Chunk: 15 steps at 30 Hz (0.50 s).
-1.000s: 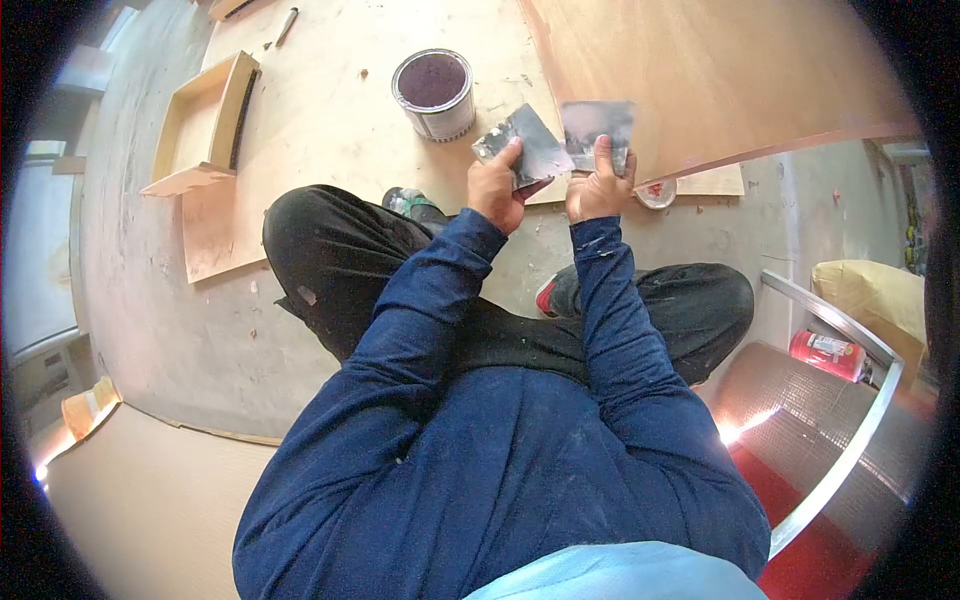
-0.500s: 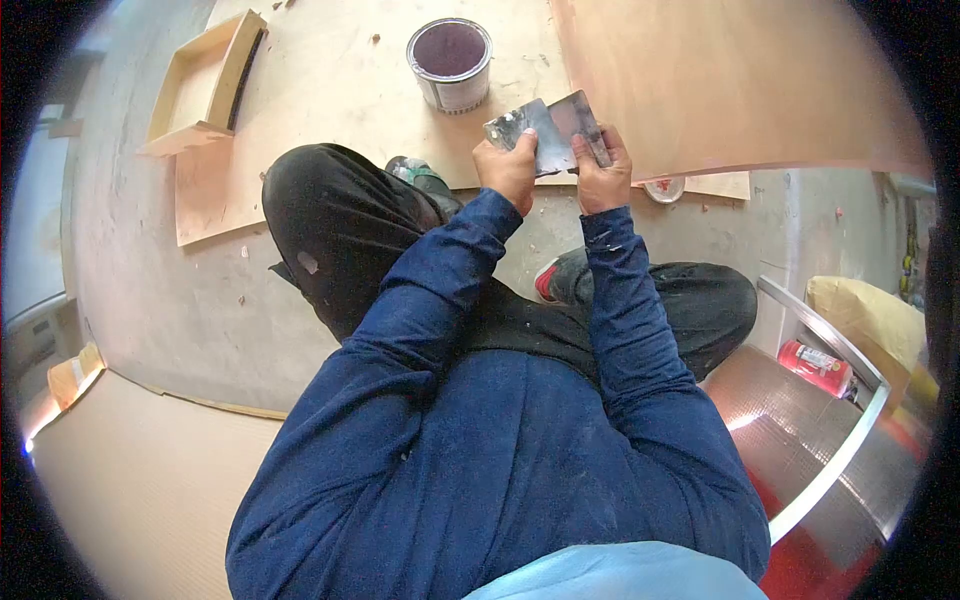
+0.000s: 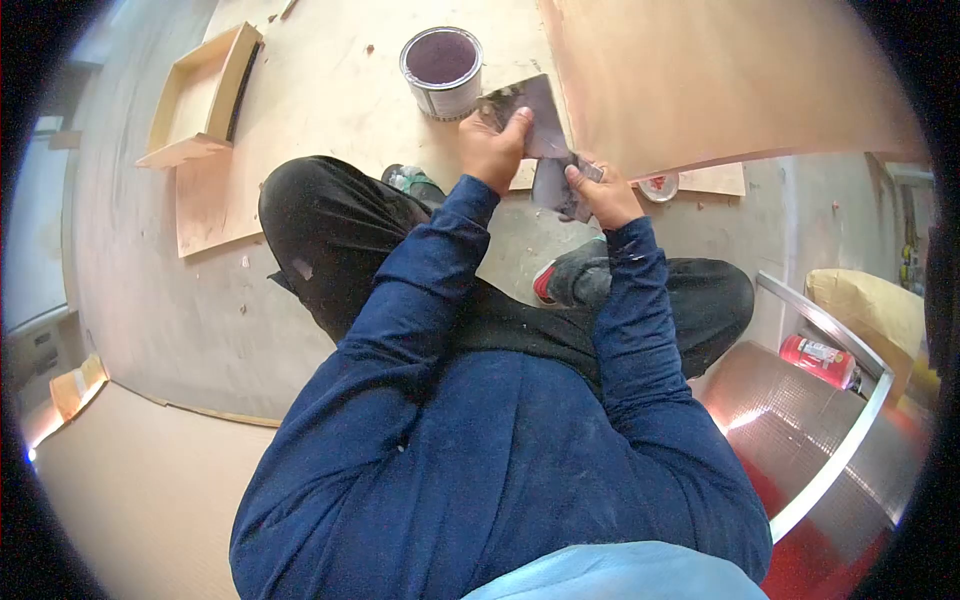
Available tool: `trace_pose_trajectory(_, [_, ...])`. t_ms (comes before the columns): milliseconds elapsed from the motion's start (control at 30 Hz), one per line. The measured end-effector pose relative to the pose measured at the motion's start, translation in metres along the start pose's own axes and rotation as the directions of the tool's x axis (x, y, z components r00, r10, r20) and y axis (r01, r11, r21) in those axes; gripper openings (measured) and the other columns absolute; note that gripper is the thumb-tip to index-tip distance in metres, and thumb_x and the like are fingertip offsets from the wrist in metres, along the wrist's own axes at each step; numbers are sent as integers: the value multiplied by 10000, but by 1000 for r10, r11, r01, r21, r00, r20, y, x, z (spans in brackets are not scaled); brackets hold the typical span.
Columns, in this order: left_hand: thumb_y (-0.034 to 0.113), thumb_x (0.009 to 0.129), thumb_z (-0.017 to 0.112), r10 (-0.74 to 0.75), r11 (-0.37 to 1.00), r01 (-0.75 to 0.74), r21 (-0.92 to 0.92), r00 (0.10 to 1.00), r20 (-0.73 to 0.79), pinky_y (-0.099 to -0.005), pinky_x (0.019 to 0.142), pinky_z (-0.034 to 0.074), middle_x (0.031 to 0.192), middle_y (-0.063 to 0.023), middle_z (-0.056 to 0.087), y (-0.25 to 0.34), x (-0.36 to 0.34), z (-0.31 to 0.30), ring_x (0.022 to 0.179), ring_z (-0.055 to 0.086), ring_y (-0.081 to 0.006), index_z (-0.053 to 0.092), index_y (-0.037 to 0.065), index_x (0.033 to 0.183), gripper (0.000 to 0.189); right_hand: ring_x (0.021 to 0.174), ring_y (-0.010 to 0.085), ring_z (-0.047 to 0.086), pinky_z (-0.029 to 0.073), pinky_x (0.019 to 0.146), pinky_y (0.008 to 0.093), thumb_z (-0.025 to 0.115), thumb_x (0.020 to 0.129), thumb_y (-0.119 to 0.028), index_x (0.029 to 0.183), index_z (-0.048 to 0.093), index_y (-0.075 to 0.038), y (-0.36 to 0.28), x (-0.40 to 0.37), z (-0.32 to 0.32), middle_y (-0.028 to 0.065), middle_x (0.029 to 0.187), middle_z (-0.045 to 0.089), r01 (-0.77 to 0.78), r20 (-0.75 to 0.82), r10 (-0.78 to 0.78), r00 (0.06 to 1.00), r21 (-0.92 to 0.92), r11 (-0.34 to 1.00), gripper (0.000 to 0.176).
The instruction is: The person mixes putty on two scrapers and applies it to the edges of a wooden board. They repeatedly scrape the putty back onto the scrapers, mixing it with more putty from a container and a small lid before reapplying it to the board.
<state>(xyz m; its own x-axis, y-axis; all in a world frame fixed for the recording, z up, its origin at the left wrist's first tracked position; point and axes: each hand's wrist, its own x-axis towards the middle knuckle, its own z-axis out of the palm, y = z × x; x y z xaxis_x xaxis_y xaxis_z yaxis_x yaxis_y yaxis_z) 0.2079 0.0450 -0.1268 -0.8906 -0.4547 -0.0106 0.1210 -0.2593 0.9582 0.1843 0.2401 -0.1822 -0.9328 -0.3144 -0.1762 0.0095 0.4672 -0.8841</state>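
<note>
In my left hand [image 3: 490, 150] I grip a flat metal putty spreader [image 3: 540, 115], thumb on top, its face smeared grey. My right hand [image 3: 610, 196] is closed on a second putty spreader [image 3: 552, 190], which points left and down. The two spreaders meet around the lower edge of the left one, the right one partly below it. Just beyond my left hand stands an open can [image 3: 441, 70] with dark purplish-brown residue inside.
The can stands on a plywood sheet [image 3: 330, 90]. A shallow wooden drawer [image 3: 195, 95] lies at left, and a large wooden panel [image 3: 730, 80] at right. A small round lid [image 3: 658, 188] sits under the panel's edge. At lower right are a metal frame [image 3: 830, 475] and a red bottle [image 3: 818, 360].
My right hand has turned and dropped, swinging its spreader from upright to pointing down-left. My left hand has shifted slightly left, and its spreader now tilts up and away.
</note>
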Motion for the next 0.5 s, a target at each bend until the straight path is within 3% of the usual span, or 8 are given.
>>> trace_pose_trajectory(67, [21,821,662,-37,998,31,-57,995,-95,-286,661,522,892,-79,678,9,-1,2,737,630,-126,626,-63,981,184,887,113,578,484,808,275,596,927,-136,1208,555,-2,1,-2,-4,58,1033,637,37,-100,-43,994,-59,998,314])
trace_pose_trajectory(167, [19,822,655,-17,1000,18,5,982,-186,-301,719,519,939,-106,677,5,3,-2,793,640,-156,595,-67,1024,228,945,151,581,470,843,283,566,916,-66,1225,538,-17,-46,-17,-5,77,1074,627,161,-176,-137,975,127,979,314])
trace_pose_trajectory(233, [20,825,653,74,992,-50,113,972,-225,-311,749,513,956,-124,677,3,8,-4,822,644,-178,586,-66,1038,240,1115,237,550,439,944,377,472,946,-150,1319,471,-47,-56,-22,0,141,1283,535,391,-35,-396,917,-103,915,387])
trace_pose_trajectory(267, [22,827,650,164,970,-110,215,954,-252,-320,780,507,972,-142,677,1,11,-5,851,648,-200,577,-65,1052,252,1105,304,566,457,921,346,496,835,92,1241,528,-57,-55,-26,14,157,1184,572,380,-91,-373,923,76,922,434])
trace_pose_trajectory(300, [22,827,650,163,970,-108,218,954,-252,-320,780,507,972,-142,677,-1,13,-5,851,648,-200,577,-65,1052,252,1105,304,566,457,921,346,496,835,92,1241,528,-57,-62,-32,20,157,1184,572,379,-91,-372,924,79,922,434])
trace_pose_trajectory(367, [61,838,653,218,957,-149,248,934,-282,-339,818,493,971,-178,679,-8,15,-7,872,658,-250,574,-65,1051,260,1119,358,546,450,941,390,483,781,124,1240,539,-85,-76,-42,28,172,1208,553,411,-65,-457,887,-339,846,507])
trace_pose_trajectory(433, [79,844,652,279,931,-192,309,922,-267,-347,808,497,966,-188,680,-15,14,-8,871,664,-263,576,-63,1046,259,1098,377,540,450,925,414,484,738,130,1225,555,-99,-74,-41,40,170,1196,548,424,-87,-477,875,-338,840,543])
trace_pose_trajectory(500, [98,849,651,344,899,-241,366,906,-247,-355,798,501,961,-198,682,-14,14,-7,870,670,-276,579,-60,1041,259,1065,362,554,457,900,426,509,743,112,1208,570,-110,-68,-37,50,148,1173,557,422,-120,-549,827,-513,748,519])
